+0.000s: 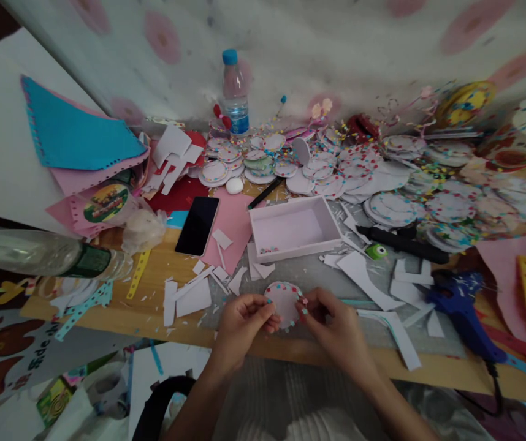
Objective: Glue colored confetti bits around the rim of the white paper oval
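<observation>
A round white foam disc (282,301), edged with small red and blue star-like beads, is held up near the table's front edge. My left hand (247,324) pinches its left edge between thumb and fingers. On the opposite side my right hand (330,318) is closed at the beaded rim, its thumb and forefinger on the bead trim. Just behind the disc stands a white open box (295,228) with a few small beads in its near left corner. White foam offcuts (366,278) lie around both hands on a grey cutting mat (309,269).
Piles of beaded white discs (359,165) fill the back. A blue glue gun (468,312) lies at right, a black phone (197,225) at left. A water bottle (235,95) stands behind; a larger bottle (51,252) lies sideways at the left edge. A black tool (403,243) lies right of the box.
</observation>
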`<state>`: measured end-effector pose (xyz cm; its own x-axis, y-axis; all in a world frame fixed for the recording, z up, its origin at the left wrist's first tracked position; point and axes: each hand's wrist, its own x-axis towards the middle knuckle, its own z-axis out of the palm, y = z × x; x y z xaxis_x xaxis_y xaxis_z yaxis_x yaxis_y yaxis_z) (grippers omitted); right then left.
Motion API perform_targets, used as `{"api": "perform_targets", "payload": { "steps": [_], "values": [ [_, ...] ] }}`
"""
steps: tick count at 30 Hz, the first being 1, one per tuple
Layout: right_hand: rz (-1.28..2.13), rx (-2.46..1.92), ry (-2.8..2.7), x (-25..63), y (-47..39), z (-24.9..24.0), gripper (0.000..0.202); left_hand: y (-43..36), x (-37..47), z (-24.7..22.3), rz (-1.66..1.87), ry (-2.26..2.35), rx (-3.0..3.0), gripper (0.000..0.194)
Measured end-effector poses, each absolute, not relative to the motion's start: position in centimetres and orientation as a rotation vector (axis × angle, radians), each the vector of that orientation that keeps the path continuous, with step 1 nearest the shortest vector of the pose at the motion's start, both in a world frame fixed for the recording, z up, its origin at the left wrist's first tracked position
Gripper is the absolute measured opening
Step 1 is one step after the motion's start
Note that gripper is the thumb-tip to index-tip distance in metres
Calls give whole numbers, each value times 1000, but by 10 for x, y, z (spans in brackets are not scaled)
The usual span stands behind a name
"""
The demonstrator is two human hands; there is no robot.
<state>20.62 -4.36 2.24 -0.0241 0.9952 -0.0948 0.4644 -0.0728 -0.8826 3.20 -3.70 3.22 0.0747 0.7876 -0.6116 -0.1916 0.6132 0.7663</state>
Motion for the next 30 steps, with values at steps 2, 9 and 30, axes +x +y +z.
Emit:
{"api": "perform_targets", "payload": {
  "steps": [2,9,30],
  "values": [
    [1049,-1599,-1529,204,-45,22,15,-37,33,31,827,1295,532,39],
    [1034,-1627,-1465,205,-44,20,16,-34,31,31,799,1200,432,39],
    [1135,-1552,-1494,221,-38,28,25,-28,23,36,600,1179,654,39]
  ]
}}
